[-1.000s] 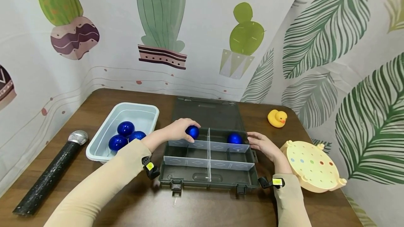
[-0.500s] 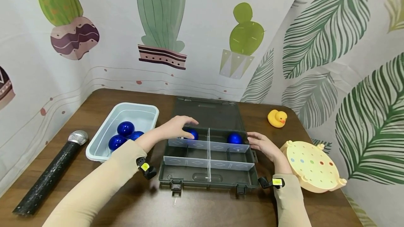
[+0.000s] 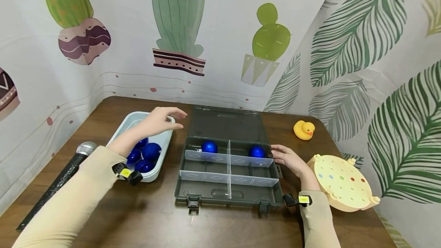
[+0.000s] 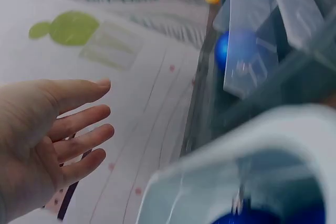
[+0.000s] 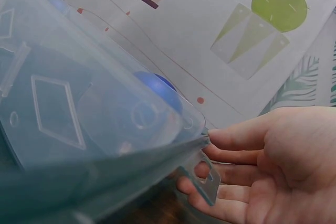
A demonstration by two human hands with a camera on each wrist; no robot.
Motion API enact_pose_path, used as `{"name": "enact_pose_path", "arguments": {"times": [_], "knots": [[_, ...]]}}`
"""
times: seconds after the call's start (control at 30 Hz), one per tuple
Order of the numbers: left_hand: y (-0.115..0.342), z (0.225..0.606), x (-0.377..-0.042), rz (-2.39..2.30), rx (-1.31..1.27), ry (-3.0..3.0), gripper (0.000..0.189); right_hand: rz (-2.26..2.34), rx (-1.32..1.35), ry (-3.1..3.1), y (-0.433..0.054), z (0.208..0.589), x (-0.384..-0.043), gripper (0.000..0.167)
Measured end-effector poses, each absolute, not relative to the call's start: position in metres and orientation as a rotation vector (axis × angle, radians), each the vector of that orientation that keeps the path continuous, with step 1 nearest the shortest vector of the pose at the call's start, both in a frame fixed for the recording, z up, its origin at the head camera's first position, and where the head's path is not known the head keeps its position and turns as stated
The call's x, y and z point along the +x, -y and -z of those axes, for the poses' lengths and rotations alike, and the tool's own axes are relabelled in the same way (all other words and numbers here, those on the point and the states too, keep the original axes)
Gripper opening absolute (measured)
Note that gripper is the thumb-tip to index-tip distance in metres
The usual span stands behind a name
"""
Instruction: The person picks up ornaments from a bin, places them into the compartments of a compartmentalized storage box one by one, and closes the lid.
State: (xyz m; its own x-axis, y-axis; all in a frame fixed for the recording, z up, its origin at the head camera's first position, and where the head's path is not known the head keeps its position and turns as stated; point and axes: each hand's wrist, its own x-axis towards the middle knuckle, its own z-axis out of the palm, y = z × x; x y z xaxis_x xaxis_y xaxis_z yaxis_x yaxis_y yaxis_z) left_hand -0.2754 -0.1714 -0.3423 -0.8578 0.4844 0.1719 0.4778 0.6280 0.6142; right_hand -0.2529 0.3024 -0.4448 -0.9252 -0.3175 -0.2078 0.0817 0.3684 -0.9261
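My left hand (image 3: 156,121) hovers over the right rim of a pale blue bin (image 3: 167,135), its thumb and fingers spread with nothing between them. Several blue baubles (image 3: 151,151) lie inside the bin. Right of it sits a dark see-through divider box (image 3: 203,186), lid raised and leaning back. One blue bauble (image 3: 209,147) rests in its back left compartment, another blue bauble (image 3: 257,151) in the back right one. My right hand (image 3: 292,163) touches the box's right side near the back corner; the right wrist view shows the thumb at the rim and fingers beside a latch tab (image 5: 206,179).
A black microphone (image 3: 56,185) lies at the left, partly behind the left sleeve. At the right stand a yellow rubber duck (image 3: 304,130) and a cream round pegboard (image 3: 342,183) with short legs. A patterned cloth (image 3: 227,30) hangs behind the wooden table (image 3: 206,232).
My left hand has let go of the bauble in the back left compartment and moved left to above the bin. The right hand stays at the box's side.
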Motion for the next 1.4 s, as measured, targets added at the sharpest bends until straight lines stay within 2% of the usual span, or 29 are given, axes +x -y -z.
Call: {"name": "enact_pose_path", "arguments": {"times": [0.17,0.53,1.03,1.4], "knots": [[0.205,0.347,-0.281,-1.004,0.769,-2.838,0.038,1.591,-0.202,-2.272,-0.303,0.445,-0.253,0.053],[0.261,0.369,-0.296,-0.841,0.615,-2.7,0.053,1.577,-0.199,-2.286,-0.302,0.445,-0.251,0.053],[0.274,0.379,-0.298,-0.708,0.625,-2.546,0.065,1.55,-0.206,-2.304,-0.303,0.443,-0.251,0.053],[0.271,0.379,-0.297,-0.669,0.611,-2.473,0.067,1.552,-0.205,-2.304,-0.303,0.444,-0.252,0.052]]}}
